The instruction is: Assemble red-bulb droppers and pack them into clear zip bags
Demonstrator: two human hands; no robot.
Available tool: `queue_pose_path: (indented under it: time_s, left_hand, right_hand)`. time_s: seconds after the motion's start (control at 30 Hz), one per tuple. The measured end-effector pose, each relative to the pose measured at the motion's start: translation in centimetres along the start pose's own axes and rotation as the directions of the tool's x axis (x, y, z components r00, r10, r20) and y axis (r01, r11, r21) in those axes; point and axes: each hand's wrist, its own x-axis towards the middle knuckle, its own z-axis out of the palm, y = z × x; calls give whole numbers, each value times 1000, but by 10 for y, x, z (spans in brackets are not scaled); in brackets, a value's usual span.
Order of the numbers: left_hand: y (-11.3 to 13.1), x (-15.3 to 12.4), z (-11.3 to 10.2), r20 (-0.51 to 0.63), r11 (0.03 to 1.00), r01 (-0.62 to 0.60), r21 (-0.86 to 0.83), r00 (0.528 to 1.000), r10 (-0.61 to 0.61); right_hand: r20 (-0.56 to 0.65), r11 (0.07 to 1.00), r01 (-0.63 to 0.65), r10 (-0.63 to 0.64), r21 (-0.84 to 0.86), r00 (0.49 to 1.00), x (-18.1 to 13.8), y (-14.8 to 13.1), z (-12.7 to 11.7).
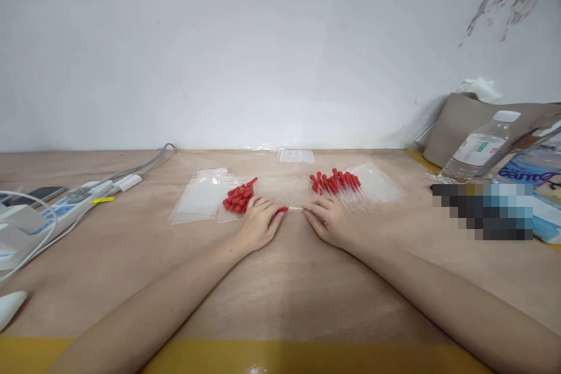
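My left hand [263, 222] is closed on a red rubber dropper bulb [283, 209], whose end shows past the fingertips. A clear glass dropper tube [295, 208] spans the gap between my hands, and its other end is pinched in my right hand [326, 219]. Whether the tube sits inside the bulb, I cannot tell. Just beyond my hands lies a row of clear glass tubes [284, 189]. Loose red bulbs [236, 200] are heaped beside my left hand. Past my right hand, droppers with red bulbs fitted [339, 182] lie in a pile.
Clear plastic bags [199, 196] lie at left, with more bags [381, 182] at right and a small one [296, 156] near the wall. A power strip [65, 210] with cables occupies the left side. A water bottle [480, 149] and a grey bag [451, 123] stand at right.
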Motion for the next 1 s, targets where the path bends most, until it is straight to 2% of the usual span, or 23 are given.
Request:
queue_pose_path:
  time_s: [0.17,0.5,0.67,0.87,1.0]
  left_hand:
    - [-1,1,0,-4,999,-38,-32,999,38]
    - [-6,-1,2,-46,982,-84,-169,996,77]
    - [-6,-2,2,-12,967,-113,-229,993,114]
    - [-7,0,2,1,977,-97,-190,995,99]
    - [-6,-1,1,-8,984,-96,-147,995,96]
  right_hand:
    - [14,999,20,-20,-39,1000,0,4,2]
    - [127,999,1,-5,32,992,0,5,-1]
    - [215,992,118,-107,-41,971,5,8,-8]
    - [175,973,138,-106,-184,979,4,3,-10]
    - [166,976,105,-73,-192,983,4,-2,-10]
